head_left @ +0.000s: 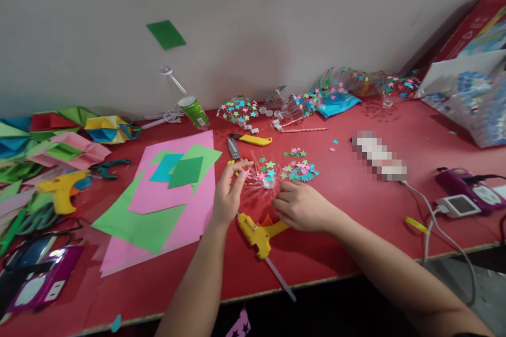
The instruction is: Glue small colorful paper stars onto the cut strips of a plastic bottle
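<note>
Between my hands is a clear plastic bottle top [269, 183], cut into thin strips with pink, green and blue stars on them. My left hand [228, 195] is at its left side, thumb and fingers closed on the strips near a pink star. My right hand [297, 205] is at its right side, fingers curled together; what is in the fingertips is hidden. Just below lies a yellow glue gun [256, 234] with a glue stick out of its back. Loose paper stars [302, 171] are heaped behind my right hand.
A yellow utility knife [253, 139] and scissors [233, 148] lie behind my left hand. Coloured paper sheets [158, 226] spread to the left. Star-covered plastic pieces [237, 110] and a green can [193, 110] stand along the wall. A power strip [462, 187] with cables is at right.
</note>
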Tool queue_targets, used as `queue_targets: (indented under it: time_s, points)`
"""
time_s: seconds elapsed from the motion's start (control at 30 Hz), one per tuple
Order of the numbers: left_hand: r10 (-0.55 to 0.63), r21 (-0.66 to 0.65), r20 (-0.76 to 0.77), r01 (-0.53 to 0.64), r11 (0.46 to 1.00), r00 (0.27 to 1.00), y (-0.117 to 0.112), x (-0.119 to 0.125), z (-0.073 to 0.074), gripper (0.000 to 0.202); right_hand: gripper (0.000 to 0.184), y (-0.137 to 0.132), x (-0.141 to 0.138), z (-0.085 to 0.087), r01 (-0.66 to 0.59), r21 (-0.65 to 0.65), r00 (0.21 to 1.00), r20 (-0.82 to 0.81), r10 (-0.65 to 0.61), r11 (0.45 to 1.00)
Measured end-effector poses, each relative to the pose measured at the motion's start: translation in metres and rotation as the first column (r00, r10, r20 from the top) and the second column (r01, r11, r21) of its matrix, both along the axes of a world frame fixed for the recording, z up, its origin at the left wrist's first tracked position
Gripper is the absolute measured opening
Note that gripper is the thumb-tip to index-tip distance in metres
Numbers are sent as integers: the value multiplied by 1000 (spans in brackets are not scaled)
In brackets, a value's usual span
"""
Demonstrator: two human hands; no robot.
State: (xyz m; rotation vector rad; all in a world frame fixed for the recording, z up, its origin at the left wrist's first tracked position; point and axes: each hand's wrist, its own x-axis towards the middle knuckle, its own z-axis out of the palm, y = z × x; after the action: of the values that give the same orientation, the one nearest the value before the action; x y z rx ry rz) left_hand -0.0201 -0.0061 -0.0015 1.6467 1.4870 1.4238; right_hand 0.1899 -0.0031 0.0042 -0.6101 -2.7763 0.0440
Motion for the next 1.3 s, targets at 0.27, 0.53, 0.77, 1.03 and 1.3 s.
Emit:
queue_targets:
  time_s: [0.27, 0.53, 0.77, 1.03, 1.3]
  points:
    - [39, -89, 69, -32, 996, 997, -1, -2, -2, 17, 20, 17, 13, -2, 133, 50, 991, 14, -134, 990]
    - [121, -97, 89, -113, 989, 989, -1, -5, 2, 12, 19, 25, 19, -1, 226, 9, 972, -67, -225, 974]
    - [211, 73, 178, -226, 971, 961, 0, -3, 1, 12, 16, 12, 19, 11, 355, -6, 814, -491, -312, 935]
    - [70, 371, -94, -30, 928, 993, -16, 7, 7, 7, 13, -3, -3, 1, 241, 151, 821, -558, -118, 959]
    - [-99, 218, -219, 147, 965, 971, -23, 16, 10, 14, 9, 0, -10, -9, 392, 194, 815, -527, -242, 899]
